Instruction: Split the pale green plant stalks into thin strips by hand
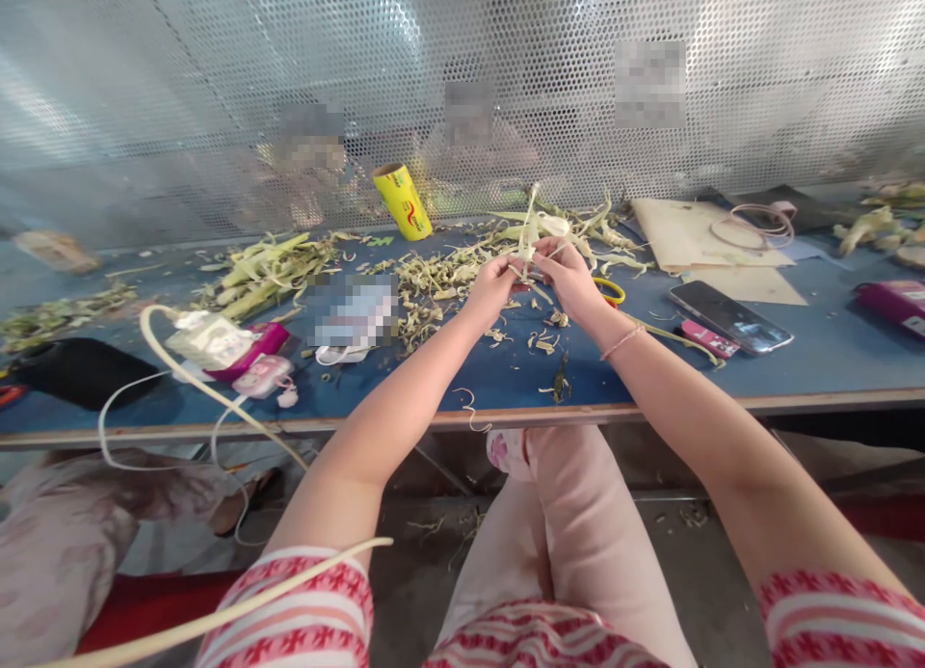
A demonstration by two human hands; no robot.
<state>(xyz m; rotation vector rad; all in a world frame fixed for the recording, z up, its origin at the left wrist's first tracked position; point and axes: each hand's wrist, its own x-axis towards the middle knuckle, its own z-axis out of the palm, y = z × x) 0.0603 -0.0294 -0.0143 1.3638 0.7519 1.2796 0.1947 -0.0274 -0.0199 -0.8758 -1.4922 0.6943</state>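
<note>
Evidently, the work is partway along: a pale plant strip (532, 232) is held above the far middle of the tabletop (405, 398), between the two hands. The fingers of the left hand (495, 284) and those of the right hand (568, 275) look pinched together on it, one hand at each side. Thin ends stick out from their grip, so this piece seems unfinished. Below and to the left, a spread of dry shreds (434, 273) suggests plenty has been torn apart already, while a heap of longer stalks (267, 273) farther left looks largely whole and probably remains to be handled; how many are left cannot be told.

Of containers, a yellow tube (403, 202) leans at the far side, its upper end open, though what is inside cannot be made out. To the right, a purple box (896, 304) shows no contents. Nearer the right arm lie a phone (729, 316) and a yellow loop (611, 289); beyond them is brown paper (672, 234).
</note>
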